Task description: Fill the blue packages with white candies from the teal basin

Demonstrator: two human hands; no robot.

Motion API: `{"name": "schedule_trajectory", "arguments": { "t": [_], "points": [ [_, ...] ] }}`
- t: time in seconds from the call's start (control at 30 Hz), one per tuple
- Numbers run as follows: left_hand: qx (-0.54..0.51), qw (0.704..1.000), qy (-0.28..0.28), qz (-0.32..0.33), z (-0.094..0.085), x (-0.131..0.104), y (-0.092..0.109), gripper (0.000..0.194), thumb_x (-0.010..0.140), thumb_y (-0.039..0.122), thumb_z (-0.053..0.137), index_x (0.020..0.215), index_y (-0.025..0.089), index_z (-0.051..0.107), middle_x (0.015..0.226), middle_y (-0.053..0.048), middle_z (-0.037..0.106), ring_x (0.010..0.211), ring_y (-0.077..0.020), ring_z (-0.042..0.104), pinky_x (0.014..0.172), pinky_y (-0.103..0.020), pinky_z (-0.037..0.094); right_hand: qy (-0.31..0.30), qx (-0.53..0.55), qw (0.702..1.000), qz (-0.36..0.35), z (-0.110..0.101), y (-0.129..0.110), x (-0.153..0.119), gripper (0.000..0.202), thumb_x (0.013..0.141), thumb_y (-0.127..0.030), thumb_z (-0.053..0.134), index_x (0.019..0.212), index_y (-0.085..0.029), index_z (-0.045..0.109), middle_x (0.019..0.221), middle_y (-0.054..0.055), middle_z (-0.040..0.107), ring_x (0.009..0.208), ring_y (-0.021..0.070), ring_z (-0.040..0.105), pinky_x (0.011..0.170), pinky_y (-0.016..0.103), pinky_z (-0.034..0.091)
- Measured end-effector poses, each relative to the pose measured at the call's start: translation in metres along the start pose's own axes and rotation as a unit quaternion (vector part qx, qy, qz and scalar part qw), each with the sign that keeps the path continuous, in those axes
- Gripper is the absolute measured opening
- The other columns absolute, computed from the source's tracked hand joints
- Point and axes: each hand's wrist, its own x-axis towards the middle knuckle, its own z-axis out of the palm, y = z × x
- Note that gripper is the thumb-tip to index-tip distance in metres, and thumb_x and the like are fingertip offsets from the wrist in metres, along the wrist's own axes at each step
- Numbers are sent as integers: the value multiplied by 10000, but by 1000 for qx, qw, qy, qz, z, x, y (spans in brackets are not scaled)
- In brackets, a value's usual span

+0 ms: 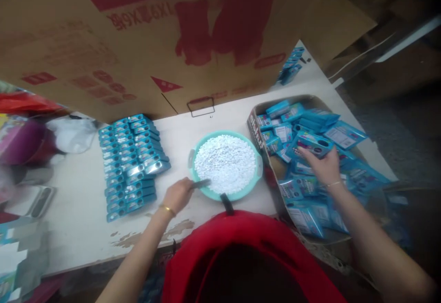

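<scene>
A turquoise basin full of small white pellets stands in the middle of the table. My left hand is closed round the handle of a dark scoop-like tool, whose far end meets the pellets at the basin's near left side; its exact shape is blurred. On the right, my right hand grips a small blue box with a dark round spot, held over an open carton. Inside that carton lie many blue packets, some in clear wrap.
Rows of blue boxes are stacked left of the basin. A large cardboard box walls off the table's back. More blue boxes stand at the far right corner. A white device and plastic bags lie on the left.
</scene>
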Motion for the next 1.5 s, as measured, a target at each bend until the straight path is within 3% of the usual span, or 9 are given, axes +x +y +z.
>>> {"name": "schedule_trajectory", "arguments": {
  "t": [0.1,0.2,0.33,0.47,0.63,0.77,1.0,1.23,1.5],
  "points": [
    [16,998,-34,-46,28,25,51,181,893,230,444,995,181,586,1056,-96,597,975,-216,592,769,-299,457,-85,109,986,91,8,-33,-29,384,673,-434,747,958,-193,656,982,64,722,935,262,673,879,434,526],
    [-10,998,-18,-54,55,54,78,205,916,243,413,1032,169,564,1093,-107,590,977,-213,601,765,-303,458,-161,179,953,186,26,-42,-61,425,667,-442,749,1000,-198,645,963,52,735,910,253,687,864,447,543],
    [-56,997,8,-51,72,71,82,220,916,280,436,1085,187,543,1121,-87,597,989,-203,607,793,-298,456,-171,172,947,212,54,-28,-92,481,619,-426,786,1004,-193,617,993,59,735,941,242,678,905,437,526],
    [-108,993,29,-39,74,76,77,247,910,325,462,1120,213,528,1155,-56,610,1007,-194,607,833,-296,456,-146,155,964,159,72,-10,-105,475,620,-435,782,988,-195,602,987,65,729,936,244,675,896,430,529],
    [-162,986,44,-9,69,78,74,227,890,327,498,1086,220,541,1076,-38,637,949,-176,615,837,-300,468,-125,104,982,92,77,5,-108,529,702,-448,721,1137,-206,541,1072,82,693,974,244,660,902,422,521],
    [-203,976,64,43,45,64,61,230,894,333,483,1081,210,537,1019,-30,620,860,-146,598,805,-280,476,-117,13,993,24,78,13,-107,544,740,-454,681,1191,-199,515,1097,101,666,1006,268,637,908,442,504],
    [-198,961,100,163,-36,34,56,261,906,366,477,1091,200,554,896,-33,584,747,-134,543,741,-282,460,-147,-111,974,-128,95,13,-95,391,838,-330,559,1201,-193,515,1135,127,601,1080,279,576,925,438,483],
    [-71,970,30,230,-92,30,88,216,908,314,453,1059,208,566,959,-47,622,818,-159,590,749,-293,470,-183,-149,953,-192,110,-3,-92,434,784,-156,523,1215,-211,513,1118,99,597,1068,259,561,924,417,489],
    [132,975,-19,176,-130,19,138,187,898,240,408,912,168,580,901,-76,594,759,-200,583,655,-321,460,-206,-155,947,-192,111,-6,-95,407,784,-150,521,1188,-203,535,1110,105,601,1052,262,560,908,415,488]
  ]
}}
